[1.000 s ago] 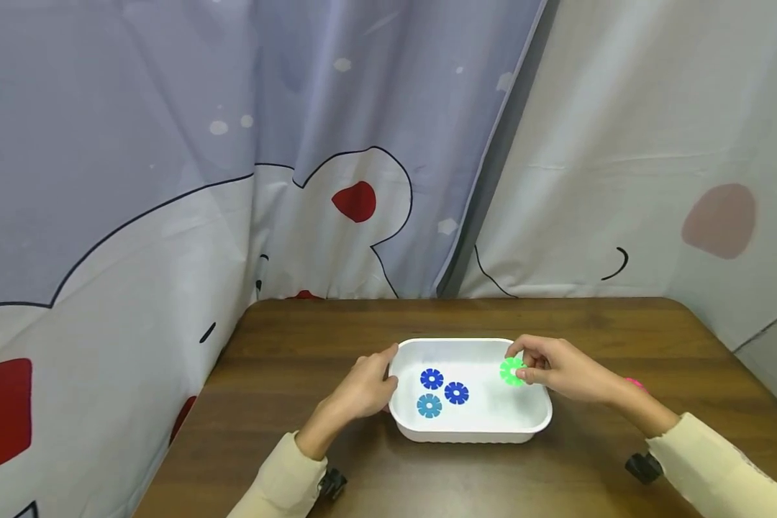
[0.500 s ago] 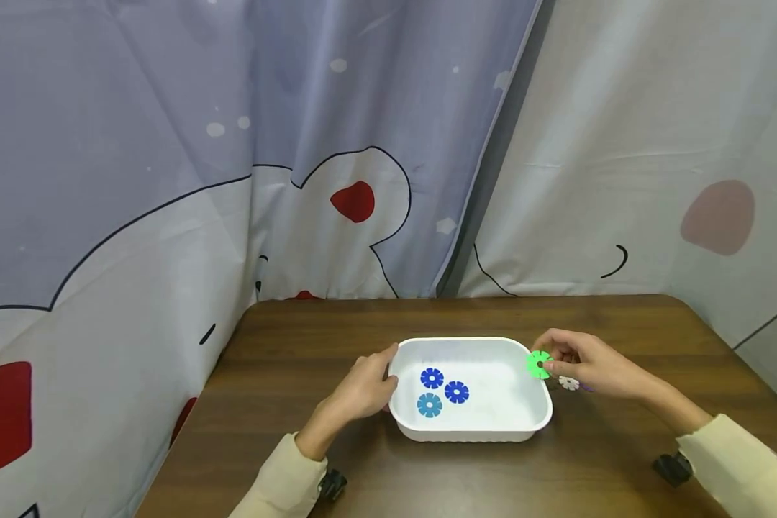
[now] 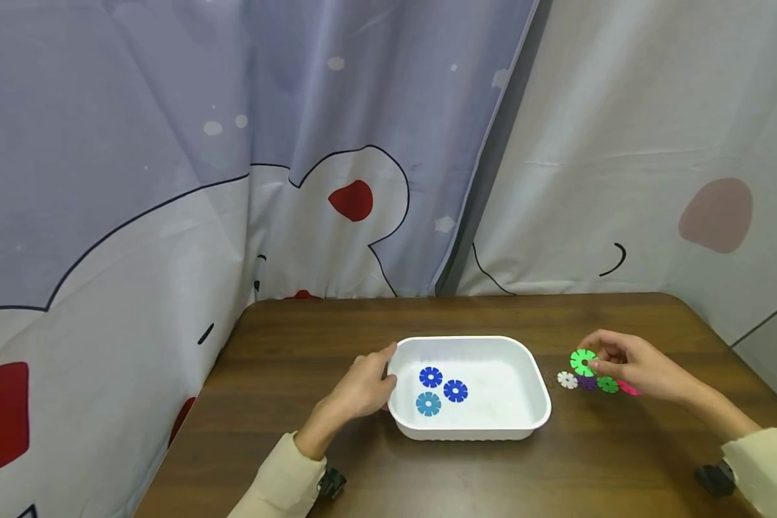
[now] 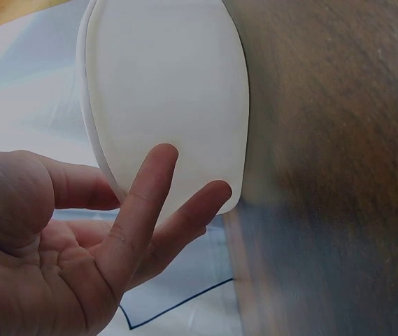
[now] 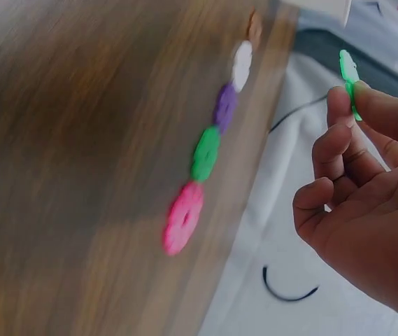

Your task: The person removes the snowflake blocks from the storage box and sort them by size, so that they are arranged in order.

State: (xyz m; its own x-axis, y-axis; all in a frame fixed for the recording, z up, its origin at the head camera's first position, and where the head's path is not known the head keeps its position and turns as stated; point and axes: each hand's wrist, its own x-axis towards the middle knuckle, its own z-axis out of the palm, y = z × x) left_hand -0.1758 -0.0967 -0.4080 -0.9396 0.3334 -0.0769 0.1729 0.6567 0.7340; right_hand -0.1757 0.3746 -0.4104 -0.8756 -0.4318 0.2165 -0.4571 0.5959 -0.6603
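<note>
Right side: my right hand [image 3: 634,363] is pinching a bright green notched disc [image 3: 576,362] between thumb and index finger, tips drawn in narrow on its edge. The other fingers are bending in toward the palm. The disc is facing the head camera and is showing clear of the tabletop, to the right of the tray and over the row of pieces.

Left side: my left hand [image 3: 359,385] is holding the left end of the white tray [image 3: 498,388]; the index finger is resting at the rim, and two fingers are lying along the outer wall.

Tray contents: two dark blue discs [image 3: 431,371] and one light blue disc [image 3: 429,398] are lying flat in the left half, grouped near one another.

Row on the wooden table [image 3: 479,482], right of the tray: a white disc [image 3: 563,379], a purple disc [image 3: 585,383], a darker green disc [image 3: 607,385] and a pink disc [image 3: 629,388] are running outward in that order. In the right wrist view a brown disc [image 5: 254,26] is lying beyond the white one, toward the tray. Whether neighbours are touching, I am not able to tell.
</note>
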